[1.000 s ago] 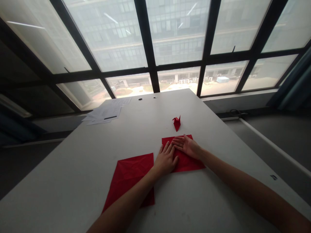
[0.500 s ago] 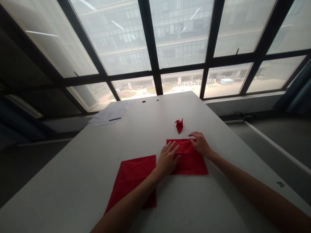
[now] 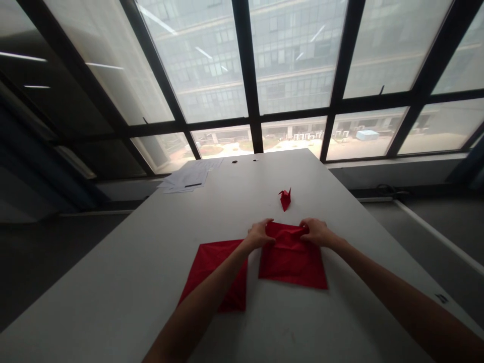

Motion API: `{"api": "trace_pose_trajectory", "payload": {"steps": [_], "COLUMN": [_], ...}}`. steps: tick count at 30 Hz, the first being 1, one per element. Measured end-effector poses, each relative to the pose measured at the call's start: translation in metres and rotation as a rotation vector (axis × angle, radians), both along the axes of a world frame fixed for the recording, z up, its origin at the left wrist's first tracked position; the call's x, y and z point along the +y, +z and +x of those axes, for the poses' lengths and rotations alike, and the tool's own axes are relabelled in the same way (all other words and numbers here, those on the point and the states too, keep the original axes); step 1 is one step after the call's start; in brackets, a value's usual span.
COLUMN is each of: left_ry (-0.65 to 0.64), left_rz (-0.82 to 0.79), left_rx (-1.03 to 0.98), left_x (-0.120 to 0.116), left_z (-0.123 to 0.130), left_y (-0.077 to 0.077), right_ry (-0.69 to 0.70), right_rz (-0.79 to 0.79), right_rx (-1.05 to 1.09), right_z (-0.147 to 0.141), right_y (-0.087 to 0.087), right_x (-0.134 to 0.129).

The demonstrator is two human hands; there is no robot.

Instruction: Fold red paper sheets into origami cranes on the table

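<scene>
On the white desk [image 3: 143,282], the nearer of two red sheets, the loose sheet [image 3: 214,258], lay flat and partly beneath the left arm [image 3: 206,300]. At three o'clock from it, just beside but not touching, was the second, the held sheet [image 3: 293,262], crossed by creases. Thin and wrinkled, it looked light, soft and easily marked by a stray fold, more dry than slippery; its outer corners seemed the surest place to take hold, with a gentle pinch rather than a tug. Two hands were on it: the left hand [image 3: 260,235] at its eleven o'clock corner, the right hand [image 3: 316,232] at its one o'clock corner, the fingers of each clamped on the far edge, thumbs on the near face. Beyond, at twelve o'clock, stood a single folded red crane [image 3: 285,199], touched by neither hand. Farther off, at ten o'clock, one dark pen [image 3: 193,185] lay on white papers [image 3: 183,176], too overlapped to count. Dark-framed windows [image 3: 295,65] rose behind the desk.
</scene>
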State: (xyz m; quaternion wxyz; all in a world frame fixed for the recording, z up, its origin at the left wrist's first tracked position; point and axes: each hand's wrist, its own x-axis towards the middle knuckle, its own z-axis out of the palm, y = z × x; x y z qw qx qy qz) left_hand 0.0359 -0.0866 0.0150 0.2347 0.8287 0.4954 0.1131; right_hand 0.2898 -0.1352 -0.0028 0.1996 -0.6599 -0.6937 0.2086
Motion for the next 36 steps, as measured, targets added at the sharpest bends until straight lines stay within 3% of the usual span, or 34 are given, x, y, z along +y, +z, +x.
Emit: {"api": "trace_pose_trajectory", "payload": {"steps": [5,8,11,14,16,18,19,22,24,27,30,33,36], "left_ry": [0.008,0.035,0.120,0.261,0.334,0.328,0.317,0.372,0.346,0.290,0.119,-0.003,0.187], "left_rz": [-0.069,-0.245,-0.290,-0.241,-0.210,-0.189,-0.144,0.217,0.239,0.220,0.257,0.346,0.470], "left_rx": [-0.265,-0.653,-0.763,-0.703,-0.630,-0.579,-0.538,-0.255,-0.054,0.086,0.086,0.042,-0.102], "left_x": [-0.010,-0.026,-0.042,-0.050,-0.048,-0.042,-0.038,-0.033,-0.038,-0.055,-0.068,-0.064,-0.051], "left_z": [-0.009,-0.037,-0.078,-0.124,-0.156,-0.193,-0.214,-0.275,-0.302,-0.298,-0.252,-0.213,-0.212], "left_y": [0.015,0.037,0.062,0.072,0.070,0.064,0.059,0.043,0.028,0.003,-0.011,-0.006,0.008], "right_ry": [0.158,0.279,0.327,0.341,0.369,0.416,0.445,0.525,0.571,0.645,0.676,0.592,0.494], "right_rz": [0.002,-0.099,-0.179,-0.149,-0.141,-0.159,-0.169,-0.173,-0.162,-0.176,-0.241,-0.277,-0.304], "right_rx": [0.207,0.581,0.699,0.646,0.578,0.558,0.550,0.534,0.541,0.583,0.640,0.720,0.793], "right_z": [0.003,-0.002,-0.033,-0.089,-0.127,-0.155,-0.163,-0.168,-0.158,-0.141,-0.131,-0.130,-0.132], "right_y": [0.024,0.044,0.057,0.053,0.046,0.041,0.039,0.039,0.043,0.050,0.057,0.057,0.052], "right_x": [-0.011,-0.015,-0.007,0.011,0.023,0.032,0.035,0.036,0.035,0.032,0.031,0.032,0.035]}}
